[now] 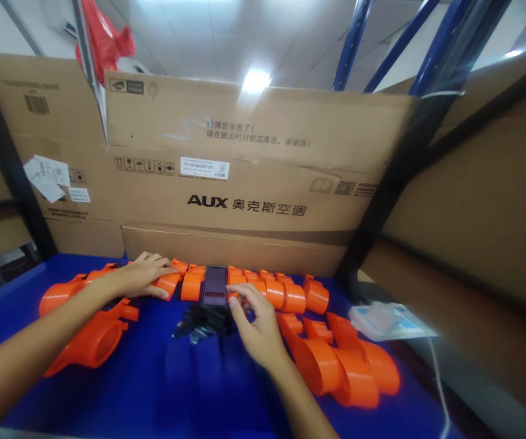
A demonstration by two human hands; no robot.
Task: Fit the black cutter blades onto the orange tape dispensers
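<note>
My left hand [146, 275] reaches over a short orange plastic cylinder [168, 284] in the back row, its thumb and fingers on either side of it. Just right of that stands another orange cylinder [192, 285]. A dark phone-like slab [216, 286] is propped upright in the middle of the row. Beside its right edge is my right hand [257, 323], thumb and forefinger apart, with no held object showing between them. Several small black packets [201, 323], partly blurred, lie in front of the slab. More orange cylinders [294, 296] continue to the right.
Larger orange tubular parts [91, 335] lie at the left, and a cluster of orange pieces [359, 372] at the right front. A white-and-blue packet [391, 320] with a cable sits at the right edge. Cardboard [244, 171] walls the back; a dark post [382, 189] rises at right.
</note>
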